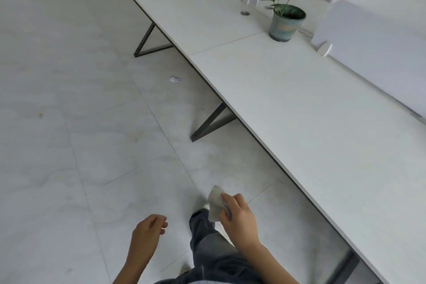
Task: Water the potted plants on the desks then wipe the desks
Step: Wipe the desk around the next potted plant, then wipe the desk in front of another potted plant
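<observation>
Standing on the desk is a potted plant (divider nearby)

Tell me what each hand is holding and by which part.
The right hand grips a folded cloth by its near side, and the far corner sticks out free. The left hand, loosely curled, holds nothing.

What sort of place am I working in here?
Most likely an open-plan office: long white desks joined end to end, low privacy dividers standing along their far side, a cable grommet set in the desktop, and a small potted plant.
</observation>
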